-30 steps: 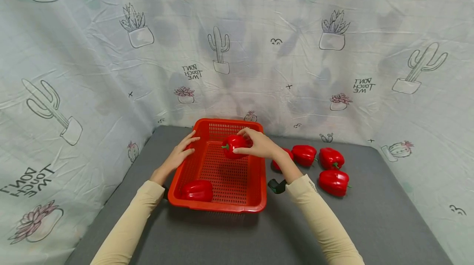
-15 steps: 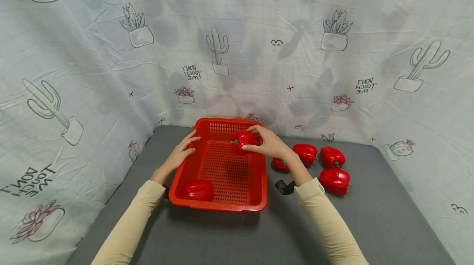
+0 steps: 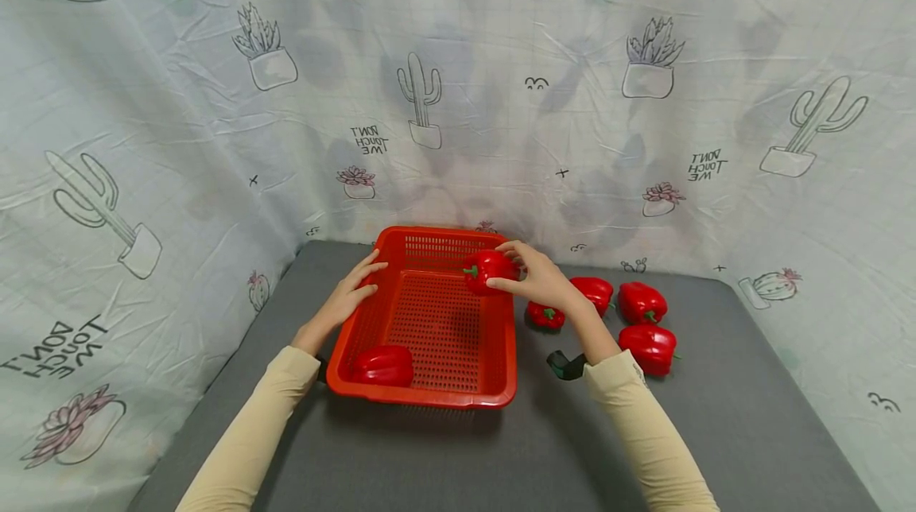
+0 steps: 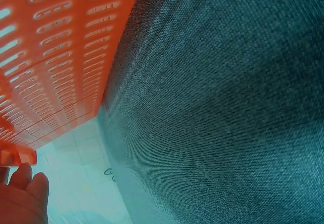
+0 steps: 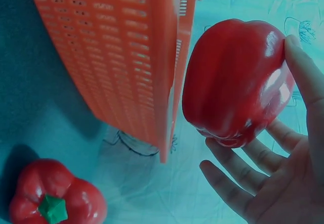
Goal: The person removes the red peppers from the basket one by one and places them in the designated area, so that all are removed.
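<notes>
My right hand (image 3: 538, 280) grips a red bell pepper (image 3: 487, 272) between thumb and fingers, above the right rim of an orange-red plastic basket (image 3: 504, 353). In the right wrist view this bell pepper (image 5: 235, 82) hangs higher than the basket's rim, apart from its wall. At the basket's left rim, my left hand (image 3: 342, 303) rests with its fingers extended over the edge. The left wrist view catches only some fingertips (image 4: 35, 186) by the rim. Another red bell pepper (image 3: 383, 366) lies inside the basket's near left corner.
Right of the basket, several red bell peppers lie on the grey table (image 3: 458, 464): one close to the basket (image 3: 545, 316), others farther right, such as this pepper (image 3: 647, 348). A patterned curtain (image 3: 458, 98) hangs behind the table.
My right hand has moved rightward with the bell pepper, from over the basket's middle to its right rim. The left hand stays in place.
</notes>
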Available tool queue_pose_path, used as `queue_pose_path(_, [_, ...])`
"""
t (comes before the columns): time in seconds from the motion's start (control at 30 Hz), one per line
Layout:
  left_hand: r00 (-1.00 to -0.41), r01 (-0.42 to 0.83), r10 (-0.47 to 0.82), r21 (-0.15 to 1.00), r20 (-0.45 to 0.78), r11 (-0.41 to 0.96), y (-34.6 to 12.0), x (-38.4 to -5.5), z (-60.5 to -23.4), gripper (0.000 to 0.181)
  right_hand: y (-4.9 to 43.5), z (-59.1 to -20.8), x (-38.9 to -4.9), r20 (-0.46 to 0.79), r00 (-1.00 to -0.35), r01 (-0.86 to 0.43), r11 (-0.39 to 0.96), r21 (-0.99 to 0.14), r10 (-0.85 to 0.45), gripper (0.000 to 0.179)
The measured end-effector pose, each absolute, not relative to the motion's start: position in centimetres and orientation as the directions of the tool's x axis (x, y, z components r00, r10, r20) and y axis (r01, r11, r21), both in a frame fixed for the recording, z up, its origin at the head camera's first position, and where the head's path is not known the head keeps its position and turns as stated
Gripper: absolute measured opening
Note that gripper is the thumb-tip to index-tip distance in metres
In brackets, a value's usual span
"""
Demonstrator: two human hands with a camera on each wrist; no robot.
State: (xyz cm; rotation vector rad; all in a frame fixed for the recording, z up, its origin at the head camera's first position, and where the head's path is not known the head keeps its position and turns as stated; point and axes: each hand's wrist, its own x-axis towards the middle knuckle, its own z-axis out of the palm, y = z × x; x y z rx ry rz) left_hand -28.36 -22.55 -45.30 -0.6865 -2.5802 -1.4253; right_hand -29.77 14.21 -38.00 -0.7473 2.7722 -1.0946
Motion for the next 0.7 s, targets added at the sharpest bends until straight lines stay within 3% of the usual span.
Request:
queue_pose_path(0.17, [-0.892,0.439,0.326,0.77,0.312,0.463,-23.5,-30.0,-47.7,0.041,14.8,-38.3,-29.4,0.122,-0.89,-0.403,0.635,-0.659,-0.438,0.068])
queue_pose_path(0.4, [-0.898,0.426,0.324,0.775,0.298,0.467,-23.6,-30.0,-47.9,0.041,15.8,-38.5,-28.9,0.128,-0.904,-0.384,0.646,-0.659,-0.407,0.069])
queue_pose_path(0.7, [-0.897,0.419,0.337,0.789,0.285,0.45,-22.3,-27.8,-44.5,0.04,17.5,-39.1,-28.4,0.167,-0.912,-0.384,0.632,-0.673,-0.376,0.067])
